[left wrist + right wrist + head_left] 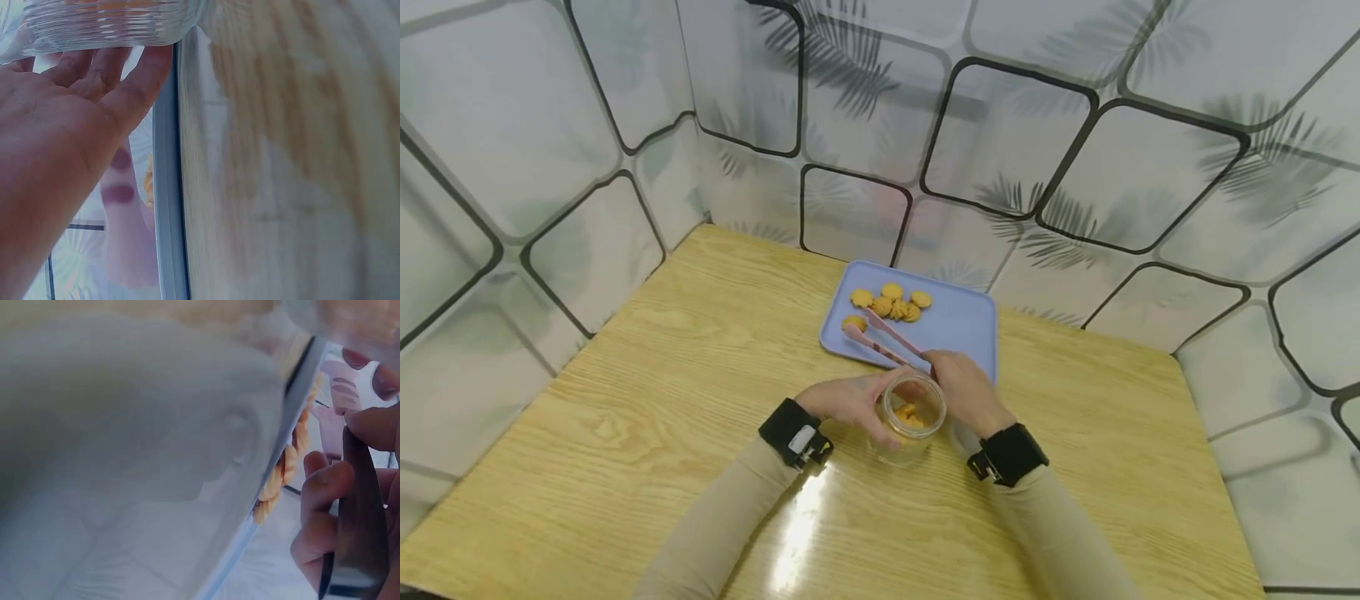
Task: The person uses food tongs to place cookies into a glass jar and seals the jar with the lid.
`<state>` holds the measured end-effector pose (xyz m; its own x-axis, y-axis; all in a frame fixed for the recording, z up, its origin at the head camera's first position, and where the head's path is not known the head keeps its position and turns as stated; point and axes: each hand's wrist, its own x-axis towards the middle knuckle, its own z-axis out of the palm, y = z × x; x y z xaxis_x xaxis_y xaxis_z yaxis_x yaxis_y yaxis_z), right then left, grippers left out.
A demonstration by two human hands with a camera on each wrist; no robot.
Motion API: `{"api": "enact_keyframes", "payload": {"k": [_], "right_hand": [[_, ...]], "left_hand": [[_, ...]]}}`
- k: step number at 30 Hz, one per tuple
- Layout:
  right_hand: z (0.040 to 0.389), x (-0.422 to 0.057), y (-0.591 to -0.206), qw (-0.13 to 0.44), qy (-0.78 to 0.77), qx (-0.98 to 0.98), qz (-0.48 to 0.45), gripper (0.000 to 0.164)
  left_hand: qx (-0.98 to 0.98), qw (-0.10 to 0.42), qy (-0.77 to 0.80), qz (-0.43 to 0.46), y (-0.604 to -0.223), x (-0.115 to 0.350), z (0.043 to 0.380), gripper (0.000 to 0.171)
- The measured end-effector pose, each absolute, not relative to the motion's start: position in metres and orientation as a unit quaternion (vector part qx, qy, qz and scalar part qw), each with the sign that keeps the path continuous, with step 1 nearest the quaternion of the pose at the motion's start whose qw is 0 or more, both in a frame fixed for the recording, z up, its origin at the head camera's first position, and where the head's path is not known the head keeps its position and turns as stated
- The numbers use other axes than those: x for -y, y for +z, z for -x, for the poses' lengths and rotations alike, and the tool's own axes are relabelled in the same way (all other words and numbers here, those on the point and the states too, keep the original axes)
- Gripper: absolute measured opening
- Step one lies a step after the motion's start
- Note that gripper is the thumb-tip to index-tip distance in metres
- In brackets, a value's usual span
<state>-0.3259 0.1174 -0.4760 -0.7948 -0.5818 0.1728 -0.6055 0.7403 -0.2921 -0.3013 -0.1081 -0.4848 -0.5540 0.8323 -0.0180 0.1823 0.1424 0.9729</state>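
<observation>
My left hand [850,402] holds a clear glass jar [887,448] from its left side, the thumb near the front and the fingers behind. Several orange-yellow cookies [909,414] lie inside the jar. My right hand [964,387] grips pink tongs [892,332] by their dark metal handle [359,531]. The tongs point away over a blue tray [958,329], arms spread, tips by a single cookie [853,322] at its left front. Whether the tips touch that cookie I cannot tell. In the left wrist view, the fingers [137,84] lie against the ribbed jar.
More cookies [898,310] sit grouped on the tray's left back part. A clear rounded thing [966,437] lies on the wooden table [722,333] beside the right wrist; its kind is unclear. Patterned wall covering [857,208] rises behind the tray and along both sides.
</observation>
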Motion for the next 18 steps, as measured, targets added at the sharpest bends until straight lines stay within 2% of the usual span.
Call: {"api": "enact_keyframes", "payload": {"k": [4,9,14,18], "right_hand": [[0.34,-0.104,-0.473,0.008,0.163,0.935,-0.314,0.022],[0.35,-0.098,-0.472,-0.027,0.16,0.945,-0.285,0.021],[0.349,-0.106,-0.474,0.013,0.168,0.932,-0.32,0.024],[0.339,-0.119,-0.471,0.045,0.195,0.92,-0.337,0.017]], "left_hand": [[-0.688,0.298,0.546,-0.373,-0.485,0.107,0.301,0.09],[-0.673,0.31,0.557,-0.375,-0.486,0.105,0.301,0.093],[-0.663,0.322,0.568,-0.365,-0.487,0.106,0.3,0.093],[-0.666,0.329,0.567,-0.355,-0.486,0.109,0.3,0.094]]}}
